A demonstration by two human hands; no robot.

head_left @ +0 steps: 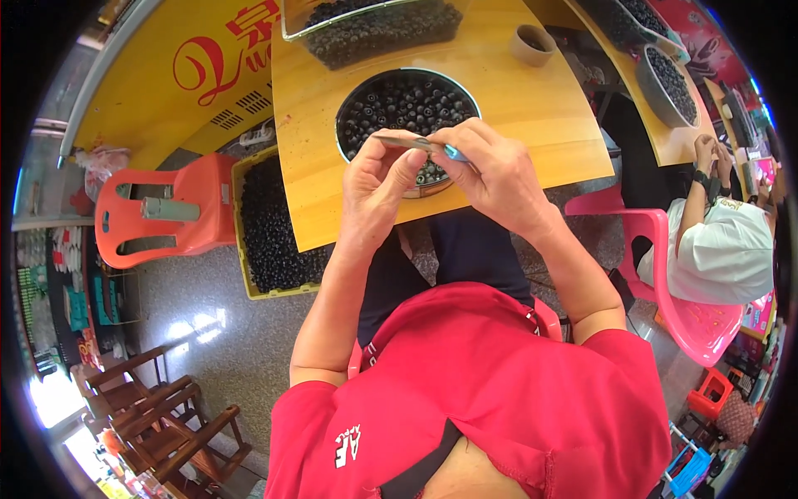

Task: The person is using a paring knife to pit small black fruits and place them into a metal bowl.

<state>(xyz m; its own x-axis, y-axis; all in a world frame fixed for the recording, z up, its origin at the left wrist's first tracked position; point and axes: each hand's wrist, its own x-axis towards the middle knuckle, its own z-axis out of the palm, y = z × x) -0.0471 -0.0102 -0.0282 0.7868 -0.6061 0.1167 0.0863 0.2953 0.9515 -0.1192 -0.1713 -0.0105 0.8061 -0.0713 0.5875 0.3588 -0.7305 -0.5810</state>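
Observation:
My right hand [492, 170] is closed round a small knife [455, 153] with a light blue handle, its thin metal blade pointing left. The fingers of my left hand [378, 185] pinch together by the blade; whatever they hold is hidden. Both hands meet over the near rim of a round metal bowl [339, 125]. Inside the bowl lie many small dark round fruits [407, 104], several with a pale ring-like end. Some greener pieces [430, 173] show beneath my hands.
A clear tub [374, 37] of dark fruits and a brown cup [532, 46] stand farther back on the yellow wooden table [532, 116]. A yellow crate [249, 266] and an orange chair [170, 212] are at left. Another person [715, 241] sits right, beyond a pink chair [657, 249].

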